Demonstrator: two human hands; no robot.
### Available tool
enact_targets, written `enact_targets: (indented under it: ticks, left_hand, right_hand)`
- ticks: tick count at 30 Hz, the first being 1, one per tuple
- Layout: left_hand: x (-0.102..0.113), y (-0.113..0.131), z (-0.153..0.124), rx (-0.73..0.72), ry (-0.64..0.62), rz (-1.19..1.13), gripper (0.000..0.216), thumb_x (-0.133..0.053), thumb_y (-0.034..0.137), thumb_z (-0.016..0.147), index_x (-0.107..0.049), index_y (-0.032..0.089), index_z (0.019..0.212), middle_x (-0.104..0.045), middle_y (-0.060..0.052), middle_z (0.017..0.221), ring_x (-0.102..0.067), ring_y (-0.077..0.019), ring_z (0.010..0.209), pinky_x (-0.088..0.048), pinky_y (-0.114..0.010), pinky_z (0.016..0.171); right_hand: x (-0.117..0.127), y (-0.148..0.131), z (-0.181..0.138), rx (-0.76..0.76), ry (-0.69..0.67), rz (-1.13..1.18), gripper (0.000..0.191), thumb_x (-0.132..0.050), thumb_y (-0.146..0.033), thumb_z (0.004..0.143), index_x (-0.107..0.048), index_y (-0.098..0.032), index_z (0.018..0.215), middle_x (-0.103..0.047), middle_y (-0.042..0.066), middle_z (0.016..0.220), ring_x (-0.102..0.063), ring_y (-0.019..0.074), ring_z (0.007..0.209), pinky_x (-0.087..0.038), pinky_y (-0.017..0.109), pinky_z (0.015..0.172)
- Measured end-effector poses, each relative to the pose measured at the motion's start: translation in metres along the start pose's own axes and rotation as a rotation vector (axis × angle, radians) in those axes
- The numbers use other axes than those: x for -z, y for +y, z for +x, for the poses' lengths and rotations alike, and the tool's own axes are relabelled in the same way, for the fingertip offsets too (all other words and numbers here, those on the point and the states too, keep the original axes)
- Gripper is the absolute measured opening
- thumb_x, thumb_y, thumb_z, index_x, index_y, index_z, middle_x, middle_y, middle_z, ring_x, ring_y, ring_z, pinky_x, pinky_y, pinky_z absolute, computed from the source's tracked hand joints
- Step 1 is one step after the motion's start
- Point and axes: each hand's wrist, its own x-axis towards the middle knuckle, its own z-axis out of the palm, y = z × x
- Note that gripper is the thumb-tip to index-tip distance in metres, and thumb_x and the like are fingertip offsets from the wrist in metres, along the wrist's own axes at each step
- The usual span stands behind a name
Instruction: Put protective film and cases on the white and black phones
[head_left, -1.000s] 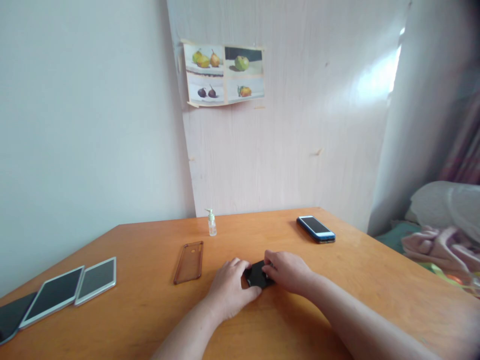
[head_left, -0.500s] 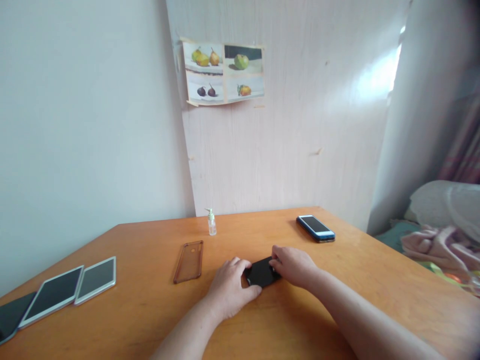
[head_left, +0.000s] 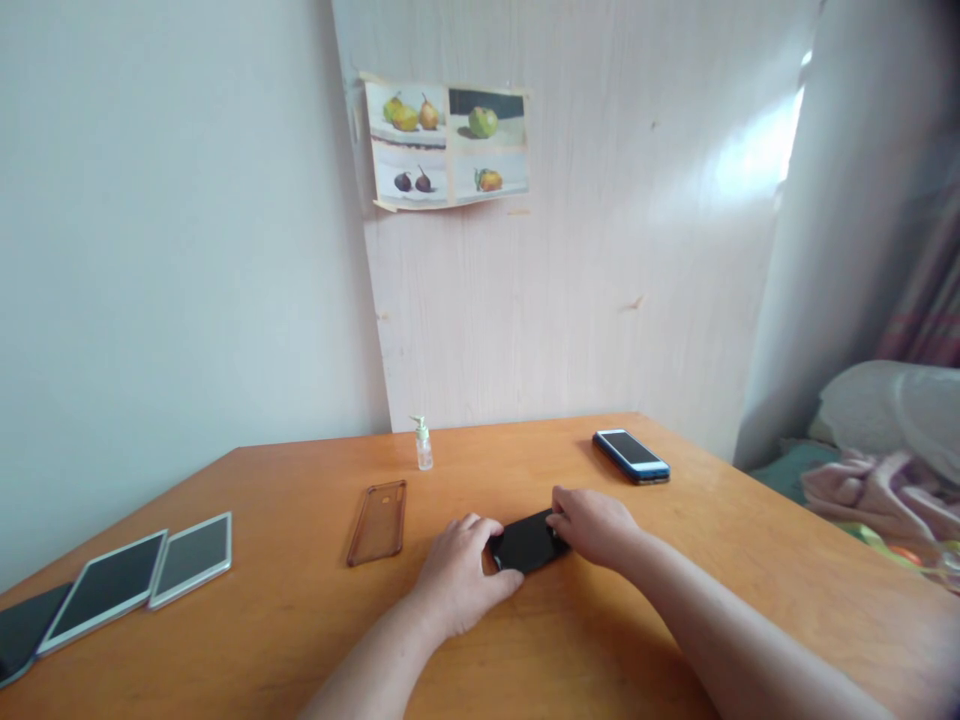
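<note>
A glossy black phone [head_left: 525, 543] lies flat on the table in front of me, tilted slightly up toward the right. My left hand [head_left: 465, 575] grips its left end, fingers on the far edge and thumb on the near edge. Over the right end, my right hand [head_left: 594, 525] is closed, its bent fingertips pressed to the phone's surface. Whatever those fingers may hold is hidden. Left of the hands lies a see-through brownish phone case [head_left: 377, 525]. Behind it stands a small clear pump bottle [head_left: 424, 448] with a pale green top.
The wooden table [head_left: 285, 650] reaches back to the wall. Two white-framed tablets [head_left: 112, 590] and a dark device [head_left: 30, 630] lie at the left. A white-faced phone [head_left: 634, 452] rests on a dark blue one at the back right. Rumpled bedding [head_left: 870, 490] is beyond the right edge.
My right hand has slid a little to the right along the phone, uncovering more of its surface. My left hand and the phone have stayed in place.
</note>
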Motion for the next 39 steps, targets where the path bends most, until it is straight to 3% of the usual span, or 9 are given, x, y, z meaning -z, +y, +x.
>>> enact_targets:
  ticks: [3, 8, 15, 21, 28, 35, 39]
  left_hand:
    - [0.0, 0.0, 0.0, -0.001, -0.002, 0.0, 0.041, -0.067, 0.041, 0.073, -0.061, 0.025, 0.11, -0.061, -0.005, 0.108, -0.055, -0.0249, 0.104, -0.043, -0.032, 0.087]
    - [0.0, 0.001, 0.0, 0.003, -0.011, 0.002, 0.039, -0.067, 0.039, 0.073, -0.062, 0.025, 0.11, -0.061, -0.005, 0.106, -0.056, -0.0253, 0.103, -0.043, -0.033, 0.086]
    - [0.002, 0.002, 0.0, 0.007, -0.008, -0.003, 0.04, -0.067, 0.04, 0.073, -0.061, 0.025, 0.109, -0.061, -0.005, 0.107, -0.055, -0.0254, 0.104, -0.043, -0.033, 0.088]
    - [0.001, 0.002, 0.0, 0.0, -0.003, 0.005, 0.038, -0.068, 0.038, 0.072, -0.062, 0.025, 0.108, -0.061, -0.004, 0.105, -0.056, -0.0248, 0.101, -0.044, -0.032, 0.085]
    - [0.0, 0.0, 0.001, 0.0, 0.005, 0.003, 0.04, -0.067, 0.04, 0.072, -0.062, 0.026, 0.109, -0.061, -0.004, 0.106, -0.055, -0.0251, 0.103, -0.043, -0.032, 0.087]
    - [-0.001, -0.002, 0.001, -0.001, -0.003, 0.004, 0.039, -0.067, 0.039, 0.073, -0.061, 0.026, 0.109, -0.061, -0.004, 0.105, -0.056, -0.0249, 0.102, -0.043, -0.032, 0.085]
    - [-0.001, -0.001, 0.0, 0.002, 0.0, 0.001, 0.041, -0.067, 0.041, 0.073, -0.061, 0.025, 0.11, -0.061, -0.005, 0.107, -0.055, -0.0252, 0.103, -0.043, -0.033, 0.087]
  right_hand:
    - [0.001, 0.0, -0.001, -0.017, 0.002, 0.005, 0.018, -0.05, -0.035, 0.088, -0.06, -0.022, 0.095, -0.07, 0.008, 0.097, -0.065, 0.0234, 0.09, -0.03, 0.028, 0.061]
    - [-0.004, -0.012, -0.006, 0.099, -0.017, 0.034, 0.019, -0.05, -0.036, 0.088, -0.06, -0.023, 0.097, -0.07, 0.007, 0.096, -0.064, 0.0221, 0.087, -0.031, 0.028, 0.062]
    - [0.002, -0.004, -0.002, -0.01, -0.02, 0.004, 0.019, -0.05, -0.036, 0.088, -0.061, -0.022, 0.096, -0.07, 0.008, 0.098, -0.064, 0.0239, 0.09, -0.031, 0.028, 0.062]
    - [-0.004, -0.012, -0.007, 0.101, -0.016, 0.036, 0.019, -0.05, -0.035, 0.087, -0.061, -0.023, 0.096, -0.071, 0.006, 0.094, -0.064, 0.0223, 0.086, -0.03, 0.028, 0.061]
    - [-0.001, -0.003, -0.002, 0.003, -0.008, 0.019, 0.018, -0.05, -0.035, 0.088, -0.06, -0.022, 0.095, -0.07, 0.007, 0.098, -0.064, 0.0228, 0.089, -0.03, 0.027, 0.061]
    - [-0.006, -0.009, -0.004, 0.111, -0.01, 0.033, 0.019, -0.05, -0.037, 0.086, -0.06, -0.023, 0.095, -0.071, 0.006, 0.094, -0.064, 0.0227, 0.086, -0.03, 0.028, 0.06]
    - [0.0, -0.001, -0.001, 0.02, 0.004, 0.017, 0.018, -0.049, -0.035, 0.087, -0.06, -0.022, 0.094, -0.071, 0.007, 0.095, -0.064, 0.0234, 0.087, -0.028, 0.028, 0.059]
